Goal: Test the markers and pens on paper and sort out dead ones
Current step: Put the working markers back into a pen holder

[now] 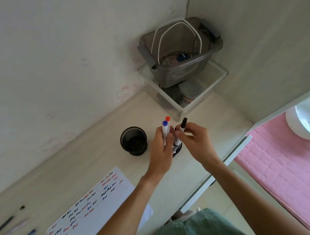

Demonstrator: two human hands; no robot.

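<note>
Far left, on the desk: blurred pens, too smeared to read. Next, paper lying flat, covered in red, blue and black squiggles; thin and floppy, best pinned flat while testing. Further right, empty mesh cup, upright. Then left hand, fingers curled round two markers, blue cap and red cap up, held over a second cup mostly hidden beneath the hands. Just beside it, right hand, pinching a black marker near its upper end, cap up. Markers judged light, stiff, smooth plastic, a little slippery; best taken mid-barrel, cap pulled straight off. Behind, stacked bins in the corner.
</note>
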